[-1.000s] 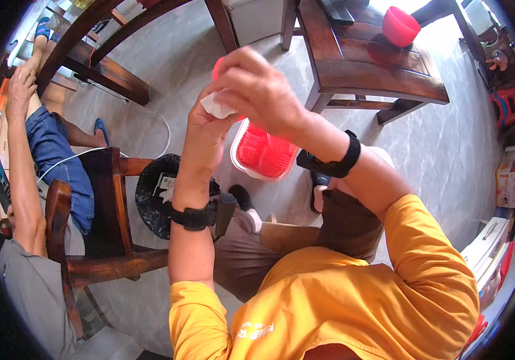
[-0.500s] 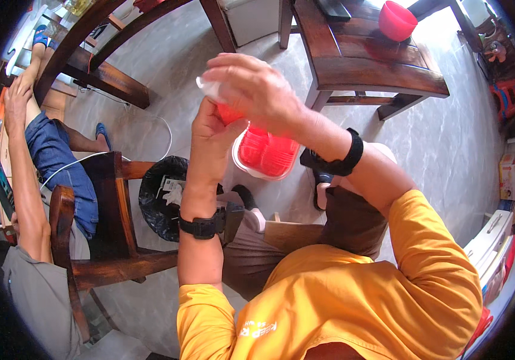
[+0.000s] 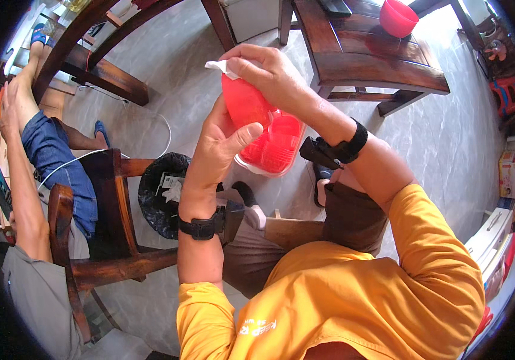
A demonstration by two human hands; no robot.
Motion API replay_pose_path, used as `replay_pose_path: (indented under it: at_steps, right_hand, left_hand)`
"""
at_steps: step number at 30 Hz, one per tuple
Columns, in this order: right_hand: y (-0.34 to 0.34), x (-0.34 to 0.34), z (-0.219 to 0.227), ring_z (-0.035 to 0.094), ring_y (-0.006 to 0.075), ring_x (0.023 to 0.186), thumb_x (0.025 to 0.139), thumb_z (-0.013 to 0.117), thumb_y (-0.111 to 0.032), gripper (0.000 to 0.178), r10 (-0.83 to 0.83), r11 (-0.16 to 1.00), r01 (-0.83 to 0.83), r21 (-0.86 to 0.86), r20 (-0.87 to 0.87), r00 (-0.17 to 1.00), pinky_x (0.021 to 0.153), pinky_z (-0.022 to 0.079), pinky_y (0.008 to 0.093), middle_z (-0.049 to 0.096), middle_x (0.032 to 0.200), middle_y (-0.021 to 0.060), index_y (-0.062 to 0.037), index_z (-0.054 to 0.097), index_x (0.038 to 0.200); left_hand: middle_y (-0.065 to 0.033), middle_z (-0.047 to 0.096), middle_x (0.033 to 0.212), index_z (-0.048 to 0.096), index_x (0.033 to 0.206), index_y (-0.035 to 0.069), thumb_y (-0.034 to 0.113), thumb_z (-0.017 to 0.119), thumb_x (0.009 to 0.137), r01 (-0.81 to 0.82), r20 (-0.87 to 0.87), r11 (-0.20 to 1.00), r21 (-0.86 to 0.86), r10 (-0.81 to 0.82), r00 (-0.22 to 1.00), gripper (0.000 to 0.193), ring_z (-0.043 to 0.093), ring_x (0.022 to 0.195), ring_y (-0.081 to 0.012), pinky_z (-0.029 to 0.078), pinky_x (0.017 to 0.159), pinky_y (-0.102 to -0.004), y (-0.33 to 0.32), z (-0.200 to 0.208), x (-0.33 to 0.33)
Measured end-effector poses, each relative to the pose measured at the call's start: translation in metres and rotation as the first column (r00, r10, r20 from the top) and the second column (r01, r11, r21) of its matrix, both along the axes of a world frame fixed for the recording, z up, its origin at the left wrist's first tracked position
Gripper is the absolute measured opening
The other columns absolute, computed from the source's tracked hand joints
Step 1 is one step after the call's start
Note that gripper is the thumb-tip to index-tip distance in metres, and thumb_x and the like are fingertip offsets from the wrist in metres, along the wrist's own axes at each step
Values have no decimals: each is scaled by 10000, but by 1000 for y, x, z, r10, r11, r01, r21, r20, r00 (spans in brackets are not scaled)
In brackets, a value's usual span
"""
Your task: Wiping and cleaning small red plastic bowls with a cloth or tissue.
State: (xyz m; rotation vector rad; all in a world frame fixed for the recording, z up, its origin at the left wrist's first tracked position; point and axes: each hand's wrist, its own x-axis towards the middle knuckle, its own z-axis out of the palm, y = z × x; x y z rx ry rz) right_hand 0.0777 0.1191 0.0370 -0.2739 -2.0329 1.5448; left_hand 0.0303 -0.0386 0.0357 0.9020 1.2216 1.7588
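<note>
My left hand (image 3: pixel 214 139) is closed on a smooth red plastic bowl (image 3: pixel 244 103), with the thumb stretched along its near side. Against the bowl's upper edge, my right hand (image 3: pixel 276 75) pinches a white tissue (image 3: pixel 220 67), whose corner sticks out past the fingers. Under the bowl and partly covered by it is a pale, clear-rimmed container (image 3: pixel 273 174) with several ribbed red plastic pieces (image 3: pixel 276 145) in it. What supports that container is hidden from me.
A wooden chair (image 3: pixel 359 69) at the far side bears another red bowl (image 3: pixel 399 19). To my left stand a black-lined bin (image 3: pixel 154 207) and a wooden armchair (image 3: pixel 110 204). A seated person in denim shorts (image 3: pixel 59 165) is beyond it, and a white cable (image 3: pixel 167 129) crosses the floor.
My right hand has shifted slightly up and away with the tissue, along the bowl's edge. More of the red bowl's side now shows between my hands.
</note>
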Motion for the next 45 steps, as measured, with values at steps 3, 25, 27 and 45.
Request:
replay_pose_path:
  at_steps: [3,25,27,45]
  right_hand:
    - [-8,1,2,663,316,916,858,585,-225,253,17,991,-12,131,-38,999,795,520,365,676,940,173,-20,677,974]
    - [5,0,6,651,312,949,900,515,-208,297,30,972,6,235,-147,989,849,505,357,674,1046,164,-30,675,1076]
    - [14,6,7,650,155,934,968,464,-305,397,167,961,-162,-225,3,986,807,532,261,649,1104,132,9,626,1150]
    - [-18,11,15,599,303,790,752,649,-124,186,192,709,114,696,-346,918,694,477,411,583,827,81,-84,619,931]
  left_hand:
    - [-49,606,1177,478,1304,20,-5,652,865,-20,105,1000,12,18,994,473,581,1065,-133,463,940,-285,-3,-3,-2]
    - [-59,572,1272,458,1350,52,-9,708,799,-57,2,998,-5,57,998,608,551,1159,-173,425,1010,-323,-9,-3,-7]
    - [-75,577,1266,475,1325,41,0,714,801,-70,85,995,69,64,994,577,559,1149,-172,438,998,-316,-9,1,-6]
    - [-119,575,1274,474,1319,84,619,374,953,147,563,973,178,-223,796,655,578,1153,-279,494,912,-445,-15,-10,-36]
